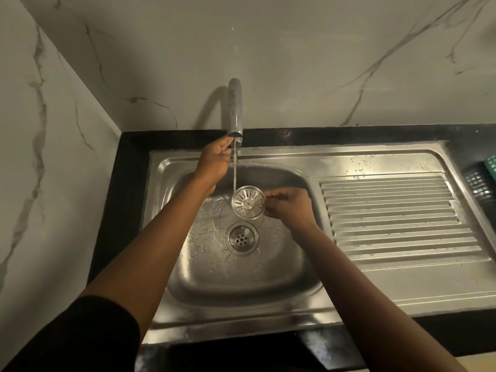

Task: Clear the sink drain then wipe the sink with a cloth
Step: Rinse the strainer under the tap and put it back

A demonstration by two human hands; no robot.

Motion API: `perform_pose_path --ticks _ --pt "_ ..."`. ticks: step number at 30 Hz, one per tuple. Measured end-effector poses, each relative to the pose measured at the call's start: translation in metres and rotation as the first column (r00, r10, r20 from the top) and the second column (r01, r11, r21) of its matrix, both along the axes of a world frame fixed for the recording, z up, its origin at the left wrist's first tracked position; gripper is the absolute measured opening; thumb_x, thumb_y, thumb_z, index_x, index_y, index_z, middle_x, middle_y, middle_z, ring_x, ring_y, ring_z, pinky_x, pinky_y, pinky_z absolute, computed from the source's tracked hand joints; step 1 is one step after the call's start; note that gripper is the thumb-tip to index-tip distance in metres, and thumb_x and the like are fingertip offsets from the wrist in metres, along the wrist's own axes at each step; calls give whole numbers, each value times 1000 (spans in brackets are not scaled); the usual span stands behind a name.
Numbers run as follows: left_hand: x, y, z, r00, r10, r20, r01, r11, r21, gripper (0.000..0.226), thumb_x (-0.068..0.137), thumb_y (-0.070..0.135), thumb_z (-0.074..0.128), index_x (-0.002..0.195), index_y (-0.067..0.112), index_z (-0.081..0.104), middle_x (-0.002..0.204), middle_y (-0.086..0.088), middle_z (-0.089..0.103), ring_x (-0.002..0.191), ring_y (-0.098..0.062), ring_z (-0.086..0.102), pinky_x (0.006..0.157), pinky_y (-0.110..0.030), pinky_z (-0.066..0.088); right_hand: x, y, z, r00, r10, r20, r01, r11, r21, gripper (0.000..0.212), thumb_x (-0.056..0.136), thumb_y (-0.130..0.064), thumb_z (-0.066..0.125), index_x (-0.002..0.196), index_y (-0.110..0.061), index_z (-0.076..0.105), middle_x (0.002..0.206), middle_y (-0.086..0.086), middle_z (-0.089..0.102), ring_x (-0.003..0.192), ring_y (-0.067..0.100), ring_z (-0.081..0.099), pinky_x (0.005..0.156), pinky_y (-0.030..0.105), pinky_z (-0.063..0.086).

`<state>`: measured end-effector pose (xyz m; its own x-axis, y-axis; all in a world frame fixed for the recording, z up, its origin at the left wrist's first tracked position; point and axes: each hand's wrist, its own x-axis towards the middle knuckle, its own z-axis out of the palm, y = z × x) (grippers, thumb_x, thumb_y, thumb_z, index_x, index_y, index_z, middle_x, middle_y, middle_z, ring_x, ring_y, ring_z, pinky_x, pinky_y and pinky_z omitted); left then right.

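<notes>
Steel sink (pixel 268 296) in black counter (pixel 126 183), marble walls, right hand (pixel 291 206) pinching strainer (pixel 248 202), left hand (pixel 214 159) gripping tap (pixel 235 108)

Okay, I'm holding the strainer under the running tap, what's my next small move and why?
Probably tilt the strainer in your right hand so the stream crosses all its slots; right now the water strikes only the left rim, by your left hand at the tap.

Black sleeve (pixel 80 334) on left arm (pushed up past elbow, looks like), right arm (pixel 375 291) bare, no rings or watch visible.
</notes>
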<state>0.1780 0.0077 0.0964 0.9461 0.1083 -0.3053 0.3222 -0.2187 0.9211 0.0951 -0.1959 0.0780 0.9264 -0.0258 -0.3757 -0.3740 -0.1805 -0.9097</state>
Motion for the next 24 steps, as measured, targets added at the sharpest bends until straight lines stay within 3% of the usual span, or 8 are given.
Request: perform_pose_path --ticks 5,9,11,14,19,24 --pt "-2 5 -1 995 -102 -10 103 991 87 75 97 -17 39 164 17 34 169 -1 39 153 -25 42 124 -46 38 2 1 0 999 -32 -9 32 999 21 15 85 -2 80 84 -17 83 80 6 81 74 19 79 68 29 63" --pt "-15 8 -3 987 -160 25 156 981 115 67 103 1 54 162 30 39 169 3 40 145 -18 49 119 -41 43 2 1 1 999 -43 -15 43 998 41 19 85 -1 80 79 -20 82 79 6 80 73 18 79 67 29 63" --pt "-28 7 -7 992 -102 72 94 990 108 55 103 7 62 154 23 51 159 -2 53 136 -15 58 116 -38 46 3 1 0 999 -50 -18 50 998 45 20 85 0 80 79 -19 81 79 6 80 72 19 78 67 29 63" --pt "-54 8 -16 997 15 77 -18 999 34 31 102 11 66 133 11 69 124 -10 75 108 -18 72 102 -40 59 2 2 -2 998 -63 -22 64 997 43 20 84 1 81 80 -19 81 78 5 80 72 18 79 66 28 63" --pt "-93 16 -33 999 50 -18 -50 999 -15 13 98 16 72 106 9 79 94 -16 80 81 -24 77 78 -34 65 0 4 -8 997 -74 -36 75 997 34 15 84 1 81 84 -14 81 79 4 80 73 16 79 67 28 63" --pt "-114 18 -52 990 85 -115 -90 995 -41 14 93 5 76 106 0 79 86 -19 80 75 -29 78 71 -34 65 -4 9 -18 994 -76 -76 76 997 -2 15 84 4 80 85 -11 80 75 3 79 68 14 78 64 26 63"
